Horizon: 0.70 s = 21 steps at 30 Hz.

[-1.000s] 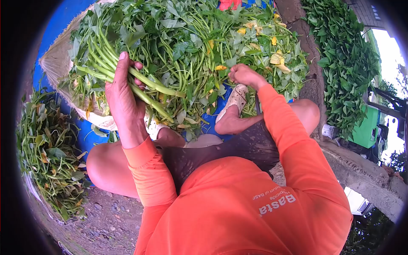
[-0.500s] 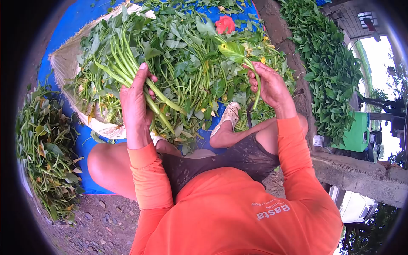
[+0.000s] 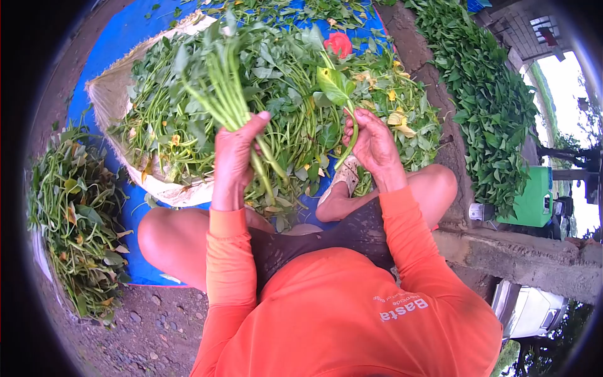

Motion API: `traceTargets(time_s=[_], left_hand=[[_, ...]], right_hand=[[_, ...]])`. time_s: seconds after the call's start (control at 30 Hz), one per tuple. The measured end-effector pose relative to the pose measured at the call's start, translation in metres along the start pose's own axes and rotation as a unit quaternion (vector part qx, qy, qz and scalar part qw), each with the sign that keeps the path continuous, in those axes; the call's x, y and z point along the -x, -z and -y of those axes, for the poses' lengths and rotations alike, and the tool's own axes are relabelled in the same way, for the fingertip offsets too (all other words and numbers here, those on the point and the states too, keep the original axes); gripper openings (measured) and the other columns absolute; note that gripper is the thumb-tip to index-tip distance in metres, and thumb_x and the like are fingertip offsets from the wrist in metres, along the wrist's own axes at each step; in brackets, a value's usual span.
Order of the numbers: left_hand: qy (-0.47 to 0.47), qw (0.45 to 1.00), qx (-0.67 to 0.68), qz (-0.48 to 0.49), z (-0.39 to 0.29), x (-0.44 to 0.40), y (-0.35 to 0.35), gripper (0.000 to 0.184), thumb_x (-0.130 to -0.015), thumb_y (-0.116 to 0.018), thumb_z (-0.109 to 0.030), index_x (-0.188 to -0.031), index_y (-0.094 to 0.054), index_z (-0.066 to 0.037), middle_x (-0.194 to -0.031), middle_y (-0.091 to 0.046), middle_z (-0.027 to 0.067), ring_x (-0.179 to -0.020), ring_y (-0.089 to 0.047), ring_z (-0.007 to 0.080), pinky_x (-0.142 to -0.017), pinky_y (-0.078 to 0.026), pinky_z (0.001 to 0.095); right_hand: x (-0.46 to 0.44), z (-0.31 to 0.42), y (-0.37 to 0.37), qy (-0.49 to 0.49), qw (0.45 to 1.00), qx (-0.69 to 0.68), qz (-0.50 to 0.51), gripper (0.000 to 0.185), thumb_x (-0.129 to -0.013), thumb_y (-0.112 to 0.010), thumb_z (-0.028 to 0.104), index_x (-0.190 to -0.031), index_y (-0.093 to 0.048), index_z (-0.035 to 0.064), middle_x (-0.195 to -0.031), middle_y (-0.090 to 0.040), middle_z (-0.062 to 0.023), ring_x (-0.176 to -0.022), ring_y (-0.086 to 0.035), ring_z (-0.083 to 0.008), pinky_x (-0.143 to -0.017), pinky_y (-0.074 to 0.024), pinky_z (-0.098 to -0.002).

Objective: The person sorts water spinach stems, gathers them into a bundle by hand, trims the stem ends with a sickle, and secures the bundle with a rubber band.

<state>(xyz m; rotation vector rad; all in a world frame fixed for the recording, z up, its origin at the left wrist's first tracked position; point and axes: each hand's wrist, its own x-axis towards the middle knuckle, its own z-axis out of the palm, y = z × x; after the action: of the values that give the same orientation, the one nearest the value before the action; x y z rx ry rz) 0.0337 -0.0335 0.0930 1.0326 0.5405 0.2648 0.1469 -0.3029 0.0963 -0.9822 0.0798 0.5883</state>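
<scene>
A bunch of green stems (image 3: 227,94) is gripped in my left hand (image 3: 236,154), the leafy ends pointing up and slightly blurred, the thick cut ends hanging below the fist. Between the fingers of my right hand (image 3: 372,141) is a single stem (image 3: 353,129) with a broad green leaf that has yellow patches. Both hands are above a wide heap of leafy stems (image 3: 282,81), which lies on a pale woven sack (image 3: 113,107) and a blue tarp (image 3: 141,251).
A second pile of greens (image 3: 78,220) lies at the left edge. Beyond a concrete ledge (image 3: 521,257) and curb on the right are a long row of leafy greens (image 3: 477,107) and a green container (image 3: 532,198). A red object (image 3: 339,44) sits behind the heap.
My right hand, closed near the heap's edge at first, rose with a single leafy stem and has since moved left. My left hand has shifted right with its bunch, now more upright.
</scene>
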Motion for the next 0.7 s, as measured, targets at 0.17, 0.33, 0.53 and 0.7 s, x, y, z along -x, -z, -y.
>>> traceTargets(time_s=[0.17, 0.33, 0.53, 0.7], left_hand=[[0.020, 0.998, 0.003, 0.054, 0.041, 0.010, -0.044, 0.027, -0.092, -0.087, -0.028, -0.103, -0.076, -0.006, -0.082, -0.070, -0.0029, -0.065, -0.058, 0.0052, -0.058, -0.046, 0.0238], [0.056, 0.993, 0.048, 0.089, 0.038, 0.009, -0.043, 0.021, -0.095, -0.084, -0.020, -0.104, -0.075, -0.003, -0.084, -0.074, 0.0035, -0.061, -0.063, 0.0088, -0.053, -0.053, 0.0245], [0.046, 0.995, 0.077, 0.054, 0.051, -0.007, -0.034, 0.018, -0.097, -0.081, -0.015, -0.108, -0.071, -0.006, -0.088, -0.076, 0.0043, -0.064, -0.063, 0.0073, -0.053, -0.046, 0.0219], [0.048, 0.992, 0.117, 0.019, 0.056, -0.020, -0.018, 0.024, -0.098, -0.081, -0.022, -0.114, -0.070, -0.006, -0.097, -0.075, 0.0042, -0.071, -0.062, 0.0061, -0.059, -0.047, 0.0195]], right_hand=[[0.009, -0.047, -0.036, 0.043, 0.994, 0.097, -0.008, 0.024, -0.102, -0.074, 0.015, -0.122, -0.073, 0.0017, -0.098, -0.072, -0.0042, -0.082, -0.064, -0.0118, -0.074, -0.0531, -0.0287], [0.012, -0.071, -0.047, 0.018, 0.993, 0.116, 0.002, 0.024, -0.105, -0.072, 0.022, -0.119, -0.074, 0.0018, -0.102, -0.072, -0.0037, -0.087, -0.069, -0.0133, -0.077, -0.0603, -0.0290], [0.013, -0.077, -0.037, 0.017, 0.999, -0.022, -0.044, 0.021, -0.111, -0.062, 0.026, -0.119, -0.064, 0.0066, -0.107, -0.070, -0.0087, -0.100, -0.071, -0.0206, -0.088, -0.0605, -0.0379], [0.021, -0.065, -0.015, 0.012, 0.994, -0.109, 0.006, 0.017, -0.111, -0.062, 0.025, -0.119, -0.063, 0.0092, -0.104, -0.071, -0.0089, -0.101, -0.072, -0.0245, -0.091, -0.0594, -0.0409]])
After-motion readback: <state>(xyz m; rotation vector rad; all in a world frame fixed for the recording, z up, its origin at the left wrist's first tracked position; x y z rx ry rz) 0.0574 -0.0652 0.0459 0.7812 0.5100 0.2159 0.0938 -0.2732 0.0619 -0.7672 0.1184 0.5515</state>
